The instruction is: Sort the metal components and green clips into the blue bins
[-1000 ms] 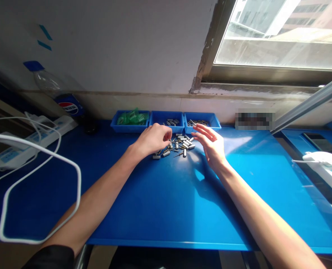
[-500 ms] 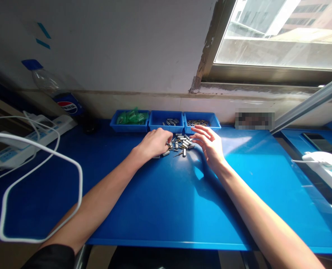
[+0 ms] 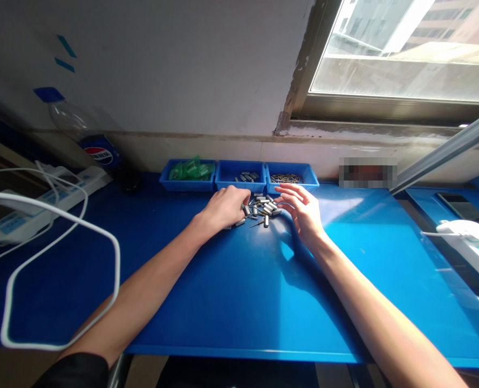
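A loose pile of small silvery metal blocks (image 3: 266,221) and thin screw-like pins (image 3: 257,223) lies on the blue table. My left hand (image 3: 226,207) is at the pile's left edge, knuckles up and fingers curled down. Its fingertips are partly hidden, and I cannot make out what is in them. On the pile's right side, my right hand (image 3: 302,210) is open, its fingers apart and pointing toward the pieces. Nothing shows in its grasp.
Behind the pile stand three blue bins: one with green packets (image 3: 191,169), one with metal blocks (image 3: 247,176), one with pins (image 3: 286,178). A cola bottle (image 3: 97,151) and a looped white cable (image 3: 117,258) are at left. Power strips (image 3: 466,242) lie at both sides.
My left hand has shifted very slightly to the right, at the pile's edge. My right hand stays almost where it was, with fingers still apart.
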Tool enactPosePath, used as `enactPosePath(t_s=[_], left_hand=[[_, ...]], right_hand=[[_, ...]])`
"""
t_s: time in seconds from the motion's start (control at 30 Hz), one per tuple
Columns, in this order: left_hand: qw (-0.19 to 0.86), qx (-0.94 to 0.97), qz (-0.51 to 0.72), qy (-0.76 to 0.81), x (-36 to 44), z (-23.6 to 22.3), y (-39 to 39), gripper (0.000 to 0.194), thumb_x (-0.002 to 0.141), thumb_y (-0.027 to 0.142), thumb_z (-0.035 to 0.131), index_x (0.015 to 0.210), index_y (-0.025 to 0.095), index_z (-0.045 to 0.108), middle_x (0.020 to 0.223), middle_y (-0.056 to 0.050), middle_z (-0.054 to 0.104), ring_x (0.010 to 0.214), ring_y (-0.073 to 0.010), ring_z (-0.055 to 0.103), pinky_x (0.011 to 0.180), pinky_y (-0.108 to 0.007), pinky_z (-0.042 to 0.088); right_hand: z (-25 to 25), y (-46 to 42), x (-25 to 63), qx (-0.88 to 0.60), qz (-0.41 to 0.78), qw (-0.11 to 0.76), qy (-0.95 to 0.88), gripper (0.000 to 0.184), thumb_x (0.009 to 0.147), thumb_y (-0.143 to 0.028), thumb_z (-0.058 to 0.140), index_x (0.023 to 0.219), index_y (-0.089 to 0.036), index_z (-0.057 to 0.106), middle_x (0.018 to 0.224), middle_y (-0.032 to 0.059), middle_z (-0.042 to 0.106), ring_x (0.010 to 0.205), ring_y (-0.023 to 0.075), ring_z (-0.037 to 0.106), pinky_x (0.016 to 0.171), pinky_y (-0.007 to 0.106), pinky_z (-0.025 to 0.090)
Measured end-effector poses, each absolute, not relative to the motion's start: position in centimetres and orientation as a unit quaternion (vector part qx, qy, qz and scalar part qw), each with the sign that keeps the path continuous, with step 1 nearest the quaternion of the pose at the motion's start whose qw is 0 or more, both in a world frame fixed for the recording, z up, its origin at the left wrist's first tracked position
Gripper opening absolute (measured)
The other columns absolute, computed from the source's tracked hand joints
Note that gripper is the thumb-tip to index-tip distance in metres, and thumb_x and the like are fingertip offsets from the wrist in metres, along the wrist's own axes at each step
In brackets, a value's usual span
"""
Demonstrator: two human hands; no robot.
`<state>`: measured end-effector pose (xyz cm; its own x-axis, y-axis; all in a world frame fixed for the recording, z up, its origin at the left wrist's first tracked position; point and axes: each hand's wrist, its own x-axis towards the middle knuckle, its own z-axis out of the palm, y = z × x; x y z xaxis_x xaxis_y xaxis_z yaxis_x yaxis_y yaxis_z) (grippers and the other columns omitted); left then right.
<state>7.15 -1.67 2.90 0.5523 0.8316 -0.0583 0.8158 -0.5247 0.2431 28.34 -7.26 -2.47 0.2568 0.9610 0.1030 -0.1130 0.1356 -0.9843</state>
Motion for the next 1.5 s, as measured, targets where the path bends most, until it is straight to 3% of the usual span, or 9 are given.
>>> enactPosePath(t_s=[0.2,0.33,0.47,0.63,1.07,1.4,1.5], left_hand=[[0.124,0.866,0.081,0.477,6.7,3.8,-1.5,0.025,0.073,0.009,0.062,0.092,0.021,0.072,0.084,-0.004,0.077,0.074,-0.0201,0.07,0.059,-0.026,0.039],[0.191,0.868,0.182,0.42,6.4,3.6,-1.0,0.019,0.077,0.011,0.064,0.092,0.019,0.072,0.079,-0.002,0.076,0.07,-0.0181,0.071,0.063,-0.025,0.048],[0.246,0.86,0.281,0.348,6.8,3.5,-1.0,0.019,0.083,0.012,0.065,0.1,0.018,0.071,0.086,-0.002,0.077,0.077,-0.016,0.073,0.074,-0.025,0.055],[0.259,0.845,0.335,0.327,7.1,3.7,-1.2,0.025,0.079,0.013,0.074,0.102,0.017,0.066,0.093,-0.003,0.073,0.078,-0.0152,0.072,0.074,-0.024,0.057],[0.234,0.872,0.313,0.294,7.0,3.4,-1.1,0.019,0.079,0.014,0.075,0.096,0.018,0.066,0.091,-0.002,0.068,0.079,-0.015,0.07,0.073,-0.025,0.056],[0.286,0.859,0.307,0.294,6.5,3.3,-0.2,0.021,0.083,0.028,0.077,0.099,0.016,0.069,0.104,-0.007,0.073,0.083,-0.0169,0.073,0.08,-0.028,0.062],[0.248,0.875,0.243,0.337,5.4,3.5,0.6,0.015,0.084,0.023,0.073,0.097,0.016,0.072,0.095,-0.006,0.076,0.078,-0.0167,0.072,0.075,-0.026,0.058]], right_hand=[[-2.4,-7.4,28.3,-0.488,0.445,0.619,-0.426,0.029,0.082,-0.037,0.08,0.109,-0.026,0.076,0.117,0.0064,0.079,0.084,0.0202,0.073,0.082,0.038,0.062],[-2.5,-7.4,28.3,-0.49,0.44,0.611,-0.439,0.03,0.084,-0.04,0.079,0.11,-0.026,0.076,0.116,0.007,0.078,0.084,0.0226,0.074,0.086,0.043,0.062],[-2.4,-7.5,28.1,-0.496,0.436,0.6,-0.452,0.027,0.085,-0.04,0.078,0.108,-0.026,0.076,0.104,0.0059,0.08,0.08,0.0216,0.073,0.085,0.042,0.062],[-2.1,-7.7,27.7,-0.501,0.44,0.582,-0.465,0.03,0.084,-0.043,0.081,0.108,-0.026,0.077,0.095,0.0036,0.08,0.079,0.02,0.072,0.083,0.039,0.061],[-2.1,-8.1,27.4,-0.488,0.469,0.533,-0.507,0.025,0.081,-0.047,0.086,0.095,-0.026,0.082,0.079,0.001,0.077,0.074,0.0212,0.072,0.08,0.04,0.06],[-2.9,-7.6,27.4,-0.489,0.487,0.556,-0.463,0.028,0.079,-0.045,0.087,0.1,-0.027,0.081,0.093,0.0038,0.083,0.087,0.0255,0.079,0.093,0.046,0.062],[-2.7,-7.5,27.7,-0.485,0.451,0.603,-0.444,0.031,0.082,-0.045,0.085,0.107,-0.028,0.079,0.108,0.005,0.082,0.099,0.0275,0.079,0.101,0.049,0.06]])
